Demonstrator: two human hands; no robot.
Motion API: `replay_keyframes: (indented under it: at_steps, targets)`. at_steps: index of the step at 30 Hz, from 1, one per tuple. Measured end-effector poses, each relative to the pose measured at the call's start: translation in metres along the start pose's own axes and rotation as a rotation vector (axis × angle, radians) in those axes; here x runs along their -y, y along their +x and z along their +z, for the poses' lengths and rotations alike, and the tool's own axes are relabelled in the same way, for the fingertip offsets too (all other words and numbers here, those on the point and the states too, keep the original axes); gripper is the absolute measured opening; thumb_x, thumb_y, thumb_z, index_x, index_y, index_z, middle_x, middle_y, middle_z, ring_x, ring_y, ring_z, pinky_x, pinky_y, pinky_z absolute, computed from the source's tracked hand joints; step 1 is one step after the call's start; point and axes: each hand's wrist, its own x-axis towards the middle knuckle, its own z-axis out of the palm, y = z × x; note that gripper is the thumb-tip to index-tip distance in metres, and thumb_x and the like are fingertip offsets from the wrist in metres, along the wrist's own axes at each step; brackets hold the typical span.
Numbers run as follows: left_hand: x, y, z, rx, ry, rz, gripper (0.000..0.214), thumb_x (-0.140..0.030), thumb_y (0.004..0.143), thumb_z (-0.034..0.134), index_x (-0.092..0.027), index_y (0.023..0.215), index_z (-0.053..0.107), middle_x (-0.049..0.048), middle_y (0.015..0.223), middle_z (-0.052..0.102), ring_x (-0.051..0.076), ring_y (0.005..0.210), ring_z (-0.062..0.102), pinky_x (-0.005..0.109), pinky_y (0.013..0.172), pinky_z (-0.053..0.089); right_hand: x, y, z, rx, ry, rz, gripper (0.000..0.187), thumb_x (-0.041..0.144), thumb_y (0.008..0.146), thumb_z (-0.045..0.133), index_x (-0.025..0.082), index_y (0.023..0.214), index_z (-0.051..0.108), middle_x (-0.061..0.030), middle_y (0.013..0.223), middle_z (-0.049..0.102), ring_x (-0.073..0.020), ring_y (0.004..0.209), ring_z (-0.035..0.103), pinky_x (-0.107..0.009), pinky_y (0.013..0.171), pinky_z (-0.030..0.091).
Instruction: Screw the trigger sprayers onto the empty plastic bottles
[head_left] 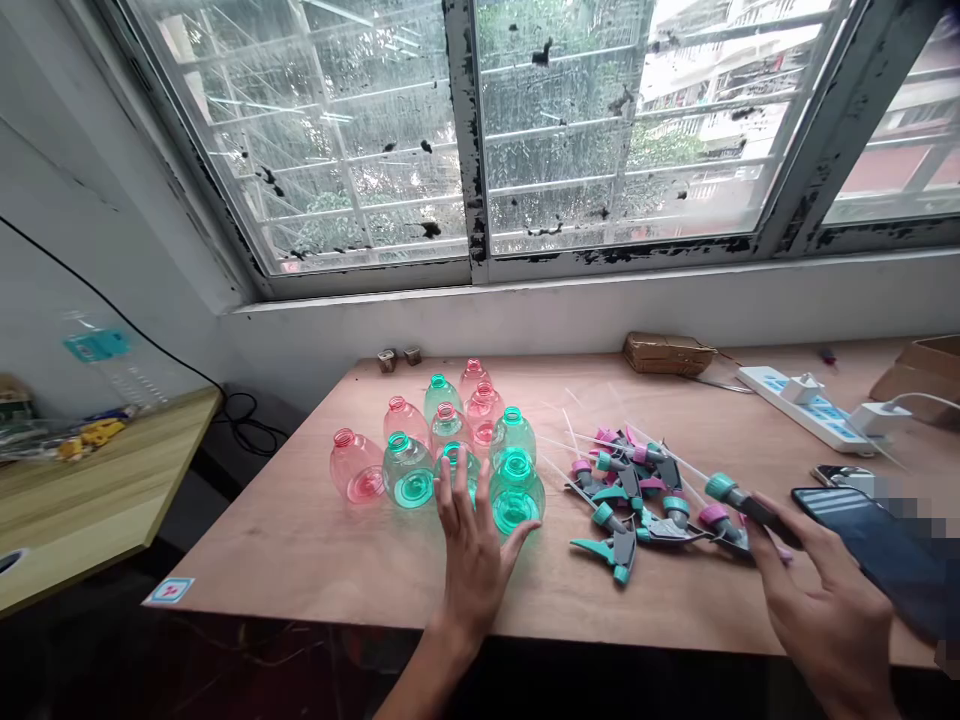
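Note:
My left hand (476,550) is open with its fingers spread, in front of a green bottle (517,495) and partly covering another green bottle (459,458); whether it touches them I cannot tell. Several clear pink and green bottles without tops stand grouped behind it, such as a pink bottle (356,468) at the left. My right hand (829,600) grips a trigger spray head (765,515) with a teal collar and grey body; its thin tube points up and left. Beside it lies a heap of spray heads (637,480) in teal, pink and grey.
A phone (870,540) lies at the right, near a white power strip (806,408) with plugs in it. A brown wrapped package (667,353) rests against the wall below the window. Another wooden table (112,480) stands left, across a gap.

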Motion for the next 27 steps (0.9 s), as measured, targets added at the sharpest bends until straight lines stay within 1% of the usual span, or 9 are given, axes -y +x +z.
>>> replay_keyframes:
  at_steps: [3,6,9,12,15,17,20,24,27]
  targets:
    - [-0.002,-0.008,-0.005,-0.025,-0.073,0.062,0.093,-0.044,0.099,0.080,-0.010,0.170,0.030,0.0370,0.172,0.037,0.048,0.174,0.012,0.077,0.128,0.036,0.000,0.005,0.024,0.009,0.000,-0.147,0.034,0.035,0.110,0.062,0.024,0.140,0.074,-0.0144,0.124,0.082,-0.0400,0.119,0.076,-0.059,0.110,0.056]
    - [-0.006,-0.018,-0.013,0.025,-0.185,0.190,0.065,-0.031,0.107,0.073,-0.012,0.160,0.041,0.0310,0.166,0.049,0.040,0.171,0.027,0.064,0.129,0.044,0.006,0.004,0.056,0.194,-0.049,-0.223,0.042,0.034,0.115,0.048,0.023,0.150,0.068,-0.0172,0.146,0.074,-0.0395,0.138,0.068,-0.061,0.117,0.052]
    - [-0.011,-0.023,-0.018,0.187,-0.304,0.346,0.039,-0.030,0.112,0.063,-0.017,0.147,0.053,0.0199,0.150,0.068,0.030,0.152,0.058,0.047,0.124,0.053,0.016,-0.006,0.086,0.354,-0.094,-0.262,0.048,0.044,0.116,0.044,0.023,0.152,0.068,-0.0208,0.160,0.064,-0.0430,0.146,0.062,-0.067,0.119,0.049]
    - [-0.016,-0.026,-0.017,0.410,-0.368,0.437,0.048,-0.047,0.107,0.071,-0.021,0.145,0.059,0.0134,0.143,0.075,0.027,0.134,0.072,0.040,0.118,0.058,0.026,-0.025,0.101,0.422,-0.112,-0.306,0.053,0.047,0.115,0.044,0.022,0.156,0.067,-0.0237,0.168,0.056,-0.0451,0.152,0.056,-0.073,0.123,0.042]
    - [-0.018,-0.032,-0.010,0.588,-0.369,0.459,0.064,-0.053,0.098,0.081,-0.022,0.150,0.060,0.0148,0.153,0.071,0.033,0.140,0.069,0.045,0.120,0.057,0.030,-0.044,0.100,0.488,-0.112,-0.360,0.051,0.046,0.116,0.043,0.028,0.158,0.066,-0.0192,0.175,0.049,-0.0421,0.161,0.046,-0.074,0.129,0.032]
    - [-0.018,-0.036,-0.003,0.654,-0.368,0.462,0.071,-0.053,0.099,0.079,-0.021,0.158,0.056,0.0168,0.161,0.066,0.036,0.149,0.063,0.048,0.125,0.051,0.028,-0.052,0.097,0.520,-0.115,-0.379,0.052,0.047,0.116,0.042,0.030,0.159,0.065,-0.0178,0.178,0.046,-0.0420,0.164,0.042,-0.076,0.129,0.029]
    - [-0.017,-0.040,0.004,0.699,-0.386,0.463,0.082,-0.059,0.101,0.074,-0.017,0.167,0.047,0.0194,0.169,0.057,0.036,0.161,0.050,0.048,0.133,0.042,0.020,-0.053,0.097,0.540,-0.123,-0.369,0.053,0.049,0.116,0.041,0.030,0.159,0.065,-0.0173,0.179,0.043,-0.0434,0.165,0.038,-0.078,0.127,0.030]
    - [-0.015,-0.039,0.004,0.723,-0.417,0.448,0.079,-0.062,0.101,0.073,-0.017,0.163,0.052,0.0200,0.171,0.056,0.035,0.164,0.046,0.049,0.135,0.040,0.006,-0.037,0.106,0.533,-0.097,-0.307,0.052,0.049,0.114,0.042,0.029,0.155,0.070,-0.0173,0.179,0.044,-0.0451,0.165,0.039,-0.079,0.127,0.029]
    - [-0.014,-0.038,0.001,0.736,-0.438,0.419,0.077,-0.061,0.100,0.075,-0.016,0.160,0.055,0.0211,0.169,0.058,0.037,0.164,0.047,0.050,0.134,0.042,-0.001,-0.025,0.109,0.518,-0.041,-0.233,0.054,0.049,0.114,0.040,0.025,0.149,0.074,-0.0210,0.175,0.048,-0.0485,0.163,0.040,-0.084,0.126,0.022]
